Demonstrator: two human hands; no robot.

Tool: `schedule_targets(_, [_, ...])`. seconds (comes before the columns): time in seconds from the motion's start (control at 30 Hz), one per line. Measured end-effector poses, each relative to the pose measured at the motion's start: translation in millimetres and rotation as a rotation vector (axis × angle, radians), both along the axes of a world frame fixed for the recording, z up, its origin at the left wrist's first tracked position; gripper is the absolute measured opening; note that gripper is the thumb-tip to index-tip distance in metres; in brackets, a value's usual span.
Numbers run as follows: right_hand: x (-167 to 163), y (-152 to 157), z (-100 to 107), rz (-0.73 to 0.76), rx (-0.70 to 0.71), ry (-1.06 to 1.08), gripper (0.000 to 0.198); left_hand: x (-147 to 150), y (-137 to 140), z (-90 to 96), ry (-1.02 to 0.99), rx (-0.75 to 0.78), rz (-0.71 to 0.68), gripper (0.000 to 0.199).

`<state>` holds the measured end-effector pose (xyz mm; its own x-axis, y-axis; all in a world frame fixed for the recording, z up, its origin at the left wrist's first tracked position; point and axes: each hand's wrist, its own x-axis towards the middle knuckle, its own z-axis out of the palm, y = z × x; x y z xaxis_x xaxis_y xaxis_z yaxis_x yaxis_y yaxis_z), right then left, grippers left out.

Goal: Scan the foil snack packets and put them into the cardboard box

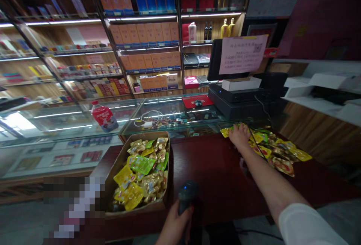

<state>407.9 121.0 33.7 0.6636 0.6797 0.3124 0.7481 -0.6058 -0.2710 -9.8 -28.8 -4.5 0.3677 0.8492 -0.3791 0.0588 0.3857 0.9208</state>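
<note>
1. The left hand (176,220) is wrapped around the handle of a dark handheld scanner (188,191), whose head rises above the grip near the table's front edge.
2. The right hand (239,136) reaches forward to the left end of a spread of loose packets (284,151), yellow, green and gold; its fingertips are among them, and I cannot tell whether they pinch one.
3. A dark cord (258,143) crosses these packets beside the right hand.
4. Left of the scanner, a cardboard box (149,135) holds similar shiny packets (141,165), well apart from the right hand.
5. All this sits on a reddish-brown table (203,162).
6. Beyond it, a glass counter (175,106) carries a white cable (152,119), a red mat (187,101) with a mouse (198,103), and a red-labelled jug (103,117).
7. A paper sheet (242,55) covers much of a monitor (214,62) at right.
8. Lit shelves (141,19) behind hold orange boxes (143,34) and bottles (228,29).
</note>
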Motion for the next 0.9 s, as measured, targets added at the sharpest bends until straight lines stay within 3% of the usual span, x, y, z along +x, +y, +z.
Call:
schedule_targets(0.1, [8, 19, -2, -0.081, -0.117, 0.077, 0.052, -2, 0, -8.4, 0.007, 0.019, -0.014, 0.058])
schedule_targets(0.23, [-3, 14, -11, 0.042, -0.17, 0.041, 0.054, -3, -1, -6.1, 0.002, 0.031, -0.023, 0.058])
schedule_targets(0.43, [-44, -21, -15, 0.306, -0.234, -0.043, 0.049, 1, -1, 13.8, 0.047, 0.018, -0.03, 0.058])
schedule_targets(0.6, [-82, -66, -24, 0.631, -0.158, -0.001, 0.043, 2, -3, 24.0, 0.012, 0.034, -0.038, 0.05])
schedule_targets(0.67, [-93, -85, -28, 0.681, -0.128, -0.018, 0.043, 2, -4, 25.3, 0.005, 0.034, -0.052, 0.049])
schedule_targets(0.73, [-105, -102, -30, 0.622, -0.097, -0.059, 0.045, 2, -4, 25.6, -0.009, 0.035, -0.062, 0.048])
schedule_targets(0.9, [-150, -127, -40, 0.298, 0.027, -0.123, 0.052, 1, -4, 25.9, -0.041, 0.032, -0.084, 0.045])
